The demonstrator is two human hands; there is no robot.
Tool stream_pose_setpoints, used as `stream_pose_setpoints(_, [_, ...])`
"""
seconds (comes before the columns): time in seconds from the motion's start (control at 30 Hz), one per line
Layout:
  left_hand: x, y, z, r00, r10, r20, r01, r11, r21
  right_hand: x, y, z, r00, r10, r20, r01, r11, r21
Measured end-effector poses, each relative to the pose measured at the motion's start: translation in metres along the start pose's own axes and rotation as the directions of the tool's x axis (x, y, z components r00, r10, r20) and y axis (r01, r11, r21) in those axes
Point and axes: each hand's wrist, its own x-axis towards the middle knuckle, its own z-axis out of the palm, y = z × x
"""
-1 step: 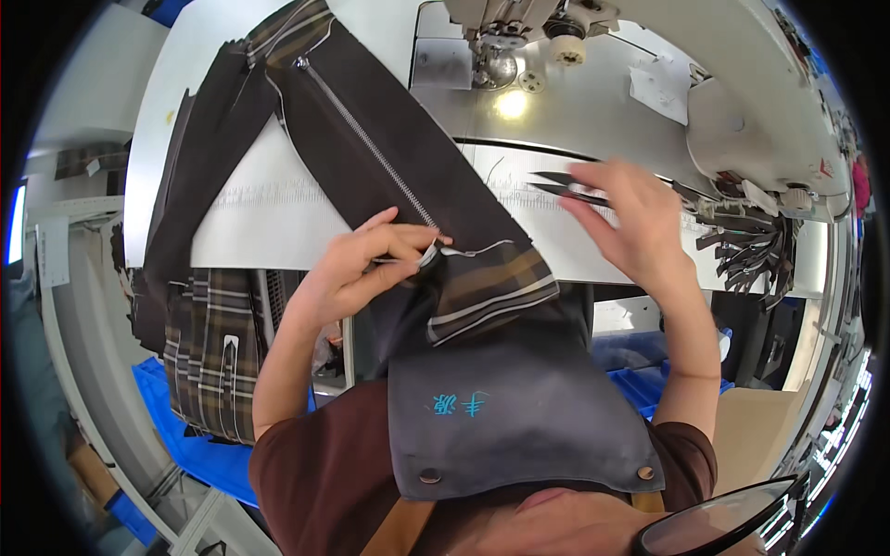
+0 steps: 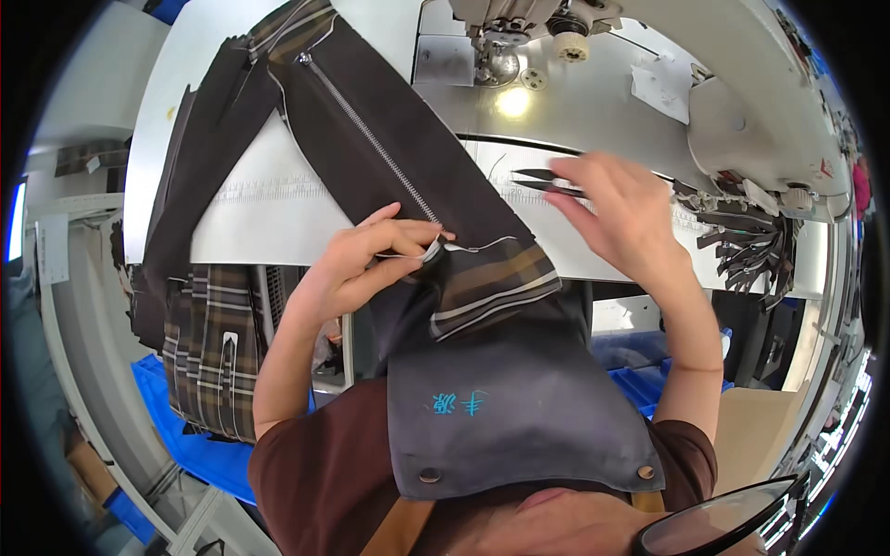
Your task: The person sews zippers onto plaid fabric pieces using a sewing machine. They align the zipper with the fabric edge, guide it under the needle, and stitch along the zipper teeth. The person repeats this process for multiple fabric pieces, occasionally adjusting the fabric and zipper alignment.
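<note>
A dark brown fabric strip (image 2: 408, 120) with a metal zipper (image 2: 366, 139) lies slantwise over the table edge. Its near end is a brown, black and white plaid piece (image 2: 491, 283) hanging toward my apron. My left hand (image 2: 357, 259) pinches the seam edge at the zipper's lower end, where a white edge shows between the fingers. Right of the strip, above the table, my right hand (image 2: 616, 218) grips black thread snips (image 2: 547, 183). The snips' two pointed blades are apart and point left, touching no fabric.
A sewing machine (image 2: 742, 83) stands at the back right with its metal plate (image 2: 464, 116). A ruler scale (image 2: 269, 188) runs along the white table (image 2: 250, 246). Dark strips (image 2: 756, 255) bunch at the right. Plaid fabric (image 2: 213, 352) hangs at left above a blue bin (image 2: 176, 431).
My right hand has shifted slightly left with the snips, toward the fabric strip. My left hand keeps its hold, and the fabric has barely moved.
</note>
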Motion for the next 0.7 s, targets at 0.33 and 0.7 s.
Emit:
stream_pose_setpoints(0.33, [0.000, 0.004, 0.000, 1.000, -0.002, 0.007, 0.002, 1.000, -0.006, 0.021, 0.004, 0.033, 0.988, -0.120, 0.092, 0.120, 0.993, 0.014])
stream_pose_setpoints(0.7, [-0.014, -0.005, 0.004, 0.804, 0.068, -0.590, -0.151, 0.984, -0.093, 0.002, 0.045, 0.036, 0.998, 0.048, 0.046, -0.044, 0.996, -0.074])
